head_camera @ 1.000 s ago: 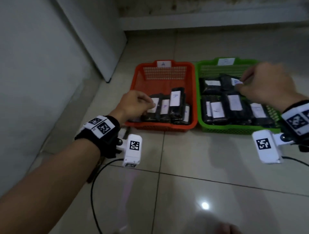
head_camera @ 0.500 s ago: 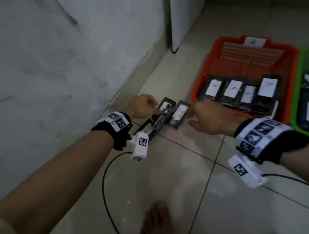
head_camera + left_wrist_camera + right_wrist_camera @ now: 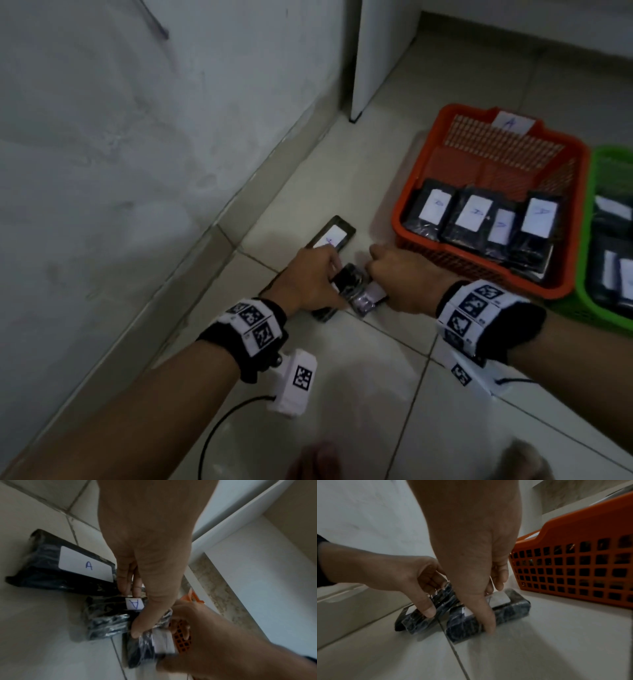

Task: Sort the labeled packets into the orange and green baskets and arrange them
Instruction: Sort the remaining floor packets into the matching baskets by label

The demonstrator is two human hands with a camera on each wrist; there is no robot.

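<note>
Black packets with white labels lie on the floor tiles left of the orange basket (image 3: pixel 400 222). My left hand (image 3: pixel 337 282) grips one packet (image 3: pixel 109 615) across its width, thumb on the near edge, and it stands tilted on its side (image 3: pixel 436 605). Right beside it, my right hand (image 3: pixel 376 274) pinches a second packet (image 3: pixel 510 609) between thumb and fingers (image 3: pixel 498 580). A third packet (image 3: pixel 330 236), labelled A (image 3: pixel 68 566), lies flat just beyond my left hand. Several A packets (image 3: pixel 474 219) sit in the orange basket. The green basket (image 3: pixel 589 284) shows at the right edge.
A grey wall (image 3: pixel 137 171) with a skirting runs along the left, close to the packets. A white cabinet (image 3: pixel 380 51) stands behind them. A black cable (image 3: pixel 219 425) trails from my left wrist camera. Feet (image 3: pixel 315 462) show at the bottom edge.
Both hands left the baskets and came down to the floor packets on the left. Since half a second ago they have closed round two neighbouring packets, and the left one is tipped up.
</note>
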